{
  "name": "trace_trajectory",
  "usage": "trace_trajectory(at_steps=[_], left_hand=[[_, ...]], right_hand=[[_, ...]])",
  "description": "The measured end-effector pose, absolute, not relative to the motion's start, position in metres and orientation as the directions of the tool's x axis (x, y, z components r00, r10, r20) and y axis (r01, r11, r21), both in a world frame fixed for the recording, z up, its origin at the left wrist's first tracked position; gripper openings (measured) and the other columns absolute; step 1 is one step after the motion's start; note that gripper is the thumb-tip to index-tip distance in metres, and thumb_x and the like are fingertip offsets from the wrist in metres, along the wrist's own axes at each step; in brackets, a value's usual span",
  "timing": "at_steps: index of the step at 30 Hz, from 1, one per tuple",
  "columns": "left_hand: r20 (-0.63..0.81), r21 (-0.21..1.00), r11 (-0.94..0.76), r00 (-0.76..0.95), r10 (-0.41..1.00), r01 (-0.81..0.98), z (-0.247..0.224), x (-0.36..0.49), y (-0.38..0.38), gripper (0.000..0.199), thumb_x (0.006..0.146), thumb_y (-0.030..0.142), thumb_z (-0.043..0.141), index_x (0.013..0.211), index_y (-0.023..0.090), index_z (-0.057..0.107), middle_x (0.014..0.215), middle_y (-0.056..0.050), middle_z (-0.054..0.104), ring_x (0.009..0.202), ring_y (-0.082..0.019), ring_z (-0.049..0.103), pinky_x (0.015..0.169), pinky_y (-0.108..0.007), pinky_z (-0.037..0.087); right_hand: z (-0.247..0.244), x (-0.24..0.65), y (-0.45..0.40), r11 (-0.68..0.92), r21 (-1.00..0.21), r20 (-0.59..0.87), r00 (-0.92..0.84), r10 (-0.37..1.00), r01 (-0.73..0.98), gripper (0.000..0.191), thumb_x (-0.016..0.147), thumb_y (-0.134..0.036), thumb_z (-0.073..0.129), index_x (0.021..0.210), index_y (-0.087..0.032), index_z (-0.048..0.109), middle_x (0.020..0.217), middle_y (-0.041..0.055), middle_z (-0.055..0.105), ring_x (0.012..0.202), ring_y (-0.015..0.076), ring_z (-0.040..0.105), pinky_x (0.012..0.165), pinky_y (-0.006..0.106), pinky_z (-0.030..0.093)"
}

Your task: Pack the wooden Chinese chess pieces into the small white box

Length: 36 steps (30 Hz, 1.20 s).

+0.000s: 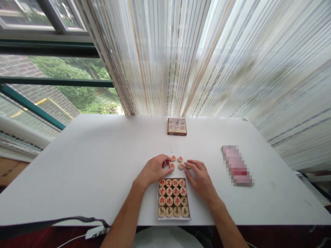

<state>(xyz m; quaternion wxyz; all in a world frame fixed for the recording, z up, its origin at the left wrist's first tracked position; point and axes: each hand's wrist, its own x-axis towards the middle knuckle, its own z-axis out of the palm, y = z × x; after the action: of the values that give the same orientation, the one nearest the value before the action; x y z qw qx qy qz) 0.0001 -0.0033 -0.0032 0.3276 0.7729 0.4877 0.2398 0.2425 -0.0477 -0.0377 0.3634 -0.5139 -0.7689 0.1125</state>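
Observation:
Several round wooden Chinese chess pieces with red characters lie in a small cluster on the white table. My left hand is at the cluster's left side, its thumb and forefinger apart beside a red-marked piece. On the other side, my right hand has its fingers spread, with the fingertips at a partly covered piece. Between the hands, another piece lies on the table. Just below sits an open shallow box holding rows of pieces, most with red characters and some with black.
A flat box lid with Chinese writing lies near the table's back edge. To the right is a blurred pinkish item. Striped curtains hang behind the table. A white power strip and a dark strap are at the front left.

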Motion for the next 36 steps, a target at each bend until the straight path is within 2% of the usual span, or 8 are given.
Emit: trace_trajectory(at_steps=[6,10,12,16,18,30,36], left_hand=[[0.07,0.736,-0.327,0.413,0.908,0.593,-0.006,0.003,-0.004,0.015,0.087,0.032,0.072,0.099,0.024,0.069,0.093,0.002,0.07,0.076,-0.015,0.063,0.072,-0.026,0.051],[0.09,0.719,-0.335,0.397,0.913,0.608,-0.007,0.006,-0.005,0.018,0.086,0.031,0.073,0.101,0.024,0.067,0.094,0.002,0.069,0.076,-0.015,0.063,0.072,-0.026,0.051],[0.11,0.712,-0.344,0.386,0.916,0.612,-0.006,0.007,-0.005,0.024,0.084,0.03,0.074,0.106,0.025,0.066,0.102,0.001,0.068,0.077,-0.014,0.063,0.074,-0.027,0.052],[0.134,0.696,-0.367,0.39,0.911,0.618,-0.005,0.01,-0.005,0.037,0.082,0.029,0.077,0.116,0.027,0.063,0.134,-0.001,0.062,0.074,-0.012,0.062,0.081,-0.029,0.055],[0.126,0.694,-0.367,0.398,0.909,0.619,-0.005,0.012,-0.004,0.039,0.081,0.029,0.077,0.118,0.027,0.063,0.14,-0.001,0.06,0.075,-0.013,0.063,0.084,-0.03,0.055],[0.111,0.741,-0.339,0.393,0.913,0.58,-0.007,0.009,-0.003,0.033,0.08,0.028,0.079,0.11,0.027,0.068,0.133,0.0,0.066,0.073,-0.012,0.061,0.082,-0.029,0.055],[0.106,0.746,-0.342,0.405,0.908,0.572,-0.005,0.009,-0.004,0.028,0.082,0.029,0.077,0.108,0.025,0.069,0.133,-0.001,0.065,0.079,-0.014,0.064,0.082,-0.029,0.055]], right_hand=[[-0.042,0.243,-0.046,0.422,-0.574,0.441,-0.17,0.882,0.702,0.027,0.099,-0.021,0.058,0.124,-0.026,0.063,0.119,0.0103,0.066,0.114,0.028,0.059,0.098,0.052,0.054],[-0.043,0.243,-0.046,0.405,-0.572,0.447,-0.142,0.883,0.714,0.025,0.098,-0.022,0.058,0.122,-0.026,0.064,0.117,0.0098,0.067,0.112,0.0281,0.06,0.097,0.051,0.054],[-0.042,0.244,-0.047,0.402,-0.57,0.452,-0.135,0.882,0.716,0.025,0.098,-0.022,0.059,0.121,-0.026,0.064,0.115,0.0095,0.068,0.111,0.028,0.06,0.096,0.051,0.055],[-0.039,0.243,-0.048,0.401,-0.574,0.457,-0.127,0.88,0.714,0.024,0.097,-0.021,0.058,0.12,-0.026,0.065,0.113,0.0091,0.069,0.109,0.0281,0.062,0.095,0.05,0.055],[-0.039,0.243,-0.048,0.403,-0.575,0.46,-0.126,0.879,0.712,0.024,0.097,-0.021,0.058,0.119,-0.027,0.065,0.112,0.0092,0.069,0.108,0.0285,0.062,0.095,0.051,0.055],[-0.038,0.243,-0.048,0.399,-0.593,0.447,-0.126,0.885,0.7,0.024,0.097,-0.019,0.059,0.119,-0.026,0.064,0.111,0.0081,0.069,0.108,0.0273,0.06,0.095,0.049,0.054],[-0.039,0.243,-0.048,0.399,-0.594,0.451,-0.121,0.884,0.699,0.023,0.097,-0.02,0.059,0.118,-0.026,0.065,0.111,0.0082,0.069,0.108,0.0277,0.061,0.095,0.049,0.055]])
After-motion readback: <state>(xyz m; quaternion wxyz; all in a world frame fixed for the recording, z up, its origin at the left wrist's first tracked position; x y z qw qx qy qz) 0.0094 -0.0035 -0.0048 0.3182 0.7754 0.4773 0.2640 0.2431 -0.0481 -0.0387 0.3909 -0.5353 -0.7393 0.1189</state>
